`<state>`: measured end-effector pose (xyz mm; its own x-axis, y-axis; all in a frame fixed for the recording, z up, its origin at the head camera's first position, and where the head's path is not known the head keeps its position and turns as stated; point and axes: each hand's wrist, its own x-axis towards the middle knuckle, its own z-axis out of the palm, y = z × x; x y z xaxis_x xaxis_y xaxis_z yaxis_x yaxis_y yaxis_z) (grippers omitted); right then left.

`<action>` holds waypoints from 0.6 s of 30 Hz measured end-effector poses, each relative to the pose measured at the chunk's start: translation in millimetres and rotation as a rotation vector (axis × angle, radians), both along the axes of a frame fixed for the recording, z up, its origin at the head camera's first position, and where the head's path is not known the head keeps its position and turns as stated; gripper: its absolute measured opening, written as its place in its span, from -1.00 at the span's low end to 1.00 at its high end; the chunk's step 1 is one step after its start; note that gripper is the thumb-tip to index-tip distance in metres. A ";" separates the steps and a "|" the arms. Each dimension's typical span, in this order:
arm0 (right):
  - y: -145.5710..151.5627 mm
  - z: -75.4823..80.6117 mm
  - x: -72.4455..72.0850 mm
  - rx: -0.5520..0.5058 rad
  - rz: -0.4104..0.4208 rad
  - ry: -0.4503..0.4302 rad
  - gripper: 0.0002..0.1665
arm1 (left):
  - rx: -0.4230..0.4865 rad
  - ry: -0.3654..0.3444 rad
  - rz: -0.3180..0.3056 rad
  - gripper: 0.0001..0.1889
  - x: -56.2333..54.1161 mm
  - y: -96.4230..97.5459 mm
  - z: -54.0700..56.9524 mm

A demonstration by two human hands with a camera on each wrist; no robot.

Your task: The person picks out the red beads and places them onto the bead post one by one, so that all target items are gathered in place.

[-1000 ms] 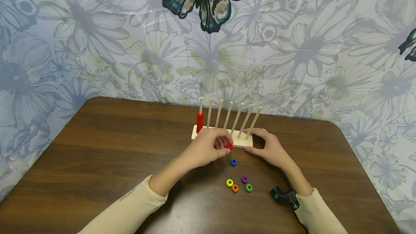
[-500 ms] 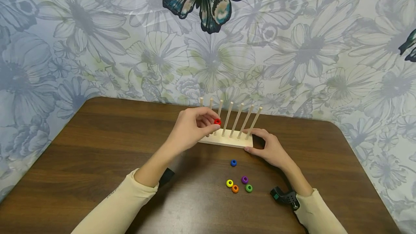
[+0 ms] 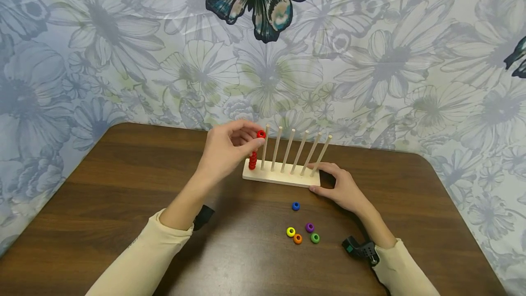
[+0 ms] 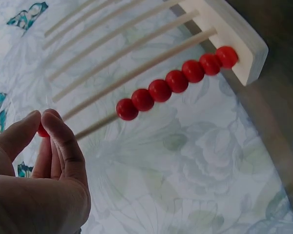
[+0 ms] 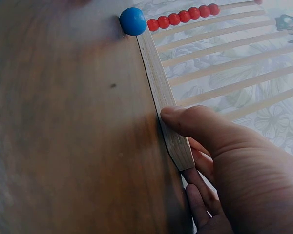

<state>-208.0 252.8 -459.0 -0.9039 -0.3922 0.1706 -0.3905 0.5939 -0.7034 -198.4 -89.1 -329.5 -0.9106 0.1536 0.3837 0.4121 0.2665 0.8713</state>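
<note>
With thumb and fingertips my left hand (image 3: 223, 150) pinches a red bead (image 3: 261, 134) beside the top of the leftmost pegs. In the left wrist view that bead (image 4: 42, 130) is mostly hidden by the fingers and sits apart from the stack. A column of several red beads (image 4: 177, 81) fills the lower part of the end peg, whose upper part is bare. The wooden peg stand (image 3: 279, 177) has several upright pegs. My right hand (image 3: 343, 188) grips the stand's right end, its thumb (image 5: 185, 119) on the front edge and fingers behind.
In front of the stand lies a blue bead (image 3: 296, 206). Nearer are yellow (image 3: 291, 232), orange (image 3: 297, 239), purple (image 3: 310, 227) and green (image 3: 315, 238) beads. The brown table (image 3: 123, 186) meets a flowered wall covering (image 3: 176, 58) at its back edge.
My left hand has carried the red bead up and left, from the stand's front edge to the top of the leftmost pegs. The right hand stays put.
</note>
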 end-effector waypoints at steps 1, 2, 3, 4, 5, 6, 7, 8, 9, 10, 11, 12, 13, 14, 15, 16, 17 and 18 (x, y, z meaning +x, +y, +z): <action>-0.2 0.1 0.0 -0.001 0.000 0.000 -0.36 | 0.005 0.003 0.007 -0.83 -0.6 -1.2 0.9; -0.3 0.2 0.2 0.000 0.001 0.000 -0.35 | 0.007 0.005 0.014 -0.83 -1.6 -2.1 1.4; -0.5 0.4 0.4 0.003 0.001 0.004 -0.36 | 0.008 0.007 0.020 -0.83 -2.7 -3.0 1.7; -0.4 0.2 0.4 0.005 0.001 0.005 -0.36 | 0.011 0.009 0.022 -0.83 -3.4 -3.6 2.0; -0.3 -0.2 0.4 0.006 0.001 0.008 -0.36 | 0.017 0.011 0.024 -0.83 -4.2 -3.9 2.2; -0.1 -0.4 0.5 0.008 -0.001 0.008 -0.36 | 0.026 0.010 0.022 -0.83 -4.9 -4.2 2.3; 0.2 -0.6 0.5 0.007 -0.003 0.007 -0.36 | 0.033 0.012 0.021 -0.83 -5.7 -4.1 2.3; 0.2 -0.5 0.6 0.007 -0.004 0.005 -0.36 | 0.038 0.015 0.024 -0.83 -6.4 -4.1 2.3; 0.2 -0.5 0.6 0.007 -0.005 0.006 -0.36 | 0.046 0.016 0.025 -0.83 -6.9 -4.0 2.8; 0.2 -0.4 0.7 0.007 -0.006 0.004 -0.36 | 0.057 0.020 0.025 -0.83 -7.7 -4.0 3.0; 0.1 -0.1 0.9 0.006 -0.007 0.004 -0.36 | 0.067 0.021 0.028 -0.83 -8.7 -4.0 2.9; 0.1 0.2 0.9 0.006 -0.009 0.001 -0.36 | 0.073 0.024 0.031 -0.83 -9.9 -4.1 2.8; 0.0 0.5 1.0 0.006 -0.008 0.002 -0.36 | 0.078 0.027 0.034 -0.82 -11.0 -4.3 2.7; -0.3 0.9 1.0 0.007 -0.007 0.003 -0.36 | 0.085 0.029 0.035 -0.82 -12.0 -4.9 2.4; -0.5 1.1 0.9 0.009 -0.008 0.001 -0.36 | 0.090 0.029 0.034 -0.82 -12.9 -5.4 2.2; -0.6 1.4 0.7 0.010 -0.008 -0.001 -0.36 | 0.095 0.031 0.034 -0.82 -13.8 -5.9 2.0; -0.7 1.7 0.5 0.009 -0.009 -0.003 -0.36 | 0.096 0.030 0.035 -0.82 -14.3 -6.3 1.9; -0.8 1.9 0.2 0.008 -0.008 -0.005 -0.36 | 0.094 0.030 0.035 -0.82 -14.8 -6.7 1.8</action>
<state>-207.8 252.0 -457.1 -0.9078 -0.3863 0.1630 -0.3822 0.6024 -0.7008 -213.2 -95.8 -327.7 -0.9028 0.0837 0.4217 0.4298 0.1986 0.8808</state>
